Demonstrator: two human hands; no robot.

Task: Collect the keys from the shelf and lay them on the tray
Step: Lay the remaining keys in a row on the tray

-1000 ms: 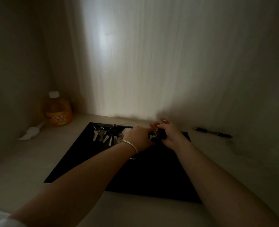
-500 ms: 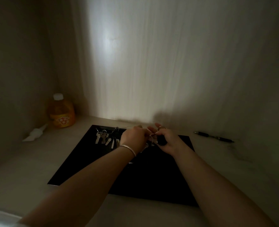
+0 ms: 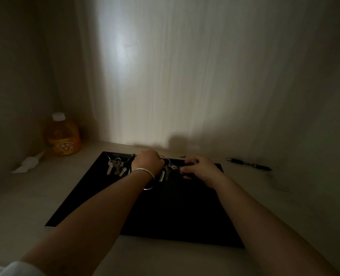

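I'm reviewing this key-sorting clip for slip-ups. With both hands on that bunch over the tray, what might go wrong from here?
1. The key bunch is stretched between the left hand and right hand; if either lets go early, it may land bunched rather than laid flat.
2. The left wrist lies close beside the earlier keys on the tray and could nudge them.
3. The light is dim, so spotting stray keys may be hard.
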